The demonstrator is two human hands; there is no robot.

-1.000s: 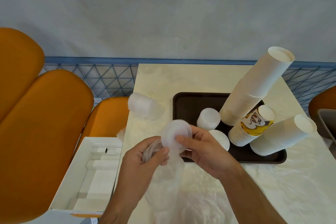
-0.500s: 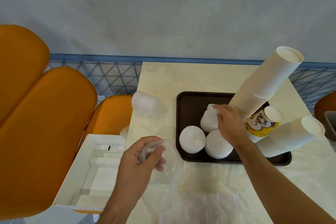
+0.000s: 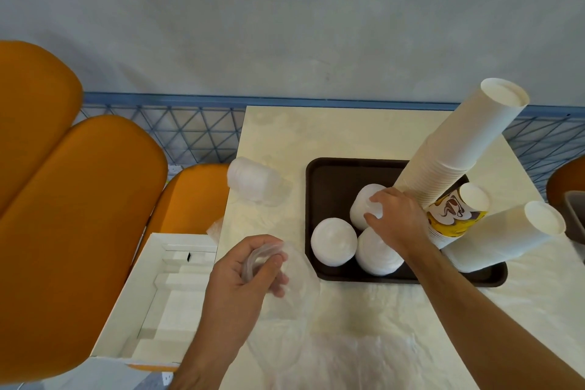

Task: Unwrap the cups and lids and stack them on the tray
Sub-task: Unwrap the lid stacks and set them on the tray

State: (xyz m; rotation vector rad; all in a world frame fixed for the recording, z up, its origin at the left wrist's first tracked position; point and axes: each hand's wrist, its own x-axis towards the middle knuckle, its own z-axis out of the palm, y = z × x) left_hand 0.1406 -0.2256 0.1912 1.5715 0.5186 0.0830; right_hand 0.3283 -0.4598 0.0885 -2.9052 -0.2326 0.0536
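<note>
A dark brown tray [image 3: 329, 177] lies on the cream table. On it stand three stacks of white lids: a front left stack [image 3: 334, 241], a front middle stack [image 3: 376, 255] and a rear stack [image 3: 364, 204]. My right hand [image 3: 394, 218] rests on the rear lid stack, fingers curled over its top. My left hand [image 3: 250, 275] grips the bunched mouth of a clear plastic wrapper [image 3: 294, 291] near the table's left edge. Tall stacks of white paper cups [image 3: 456, 149] lean on the tray's right side, beside a printed yellow cup stack [image 3: 452, 215] and another white stack [image 3: 512, 237].
A wrapped pack of lids [image 3: 256, 180] lies on the table's left side. Crumpled clear plastic [image 3: 348, 361] covers the table's near part. An open white box [image 3: 167, 291] sits left of the table on orange seats [image 3: 79, 231]. Blue wire fencing [image 3: 190, 133] runs behind.
My right hand carried a lid from the wrapper to the tray and now presses on the rear lid stack. The left hand stays holding the wrapper, which has drooped lower.
</note>
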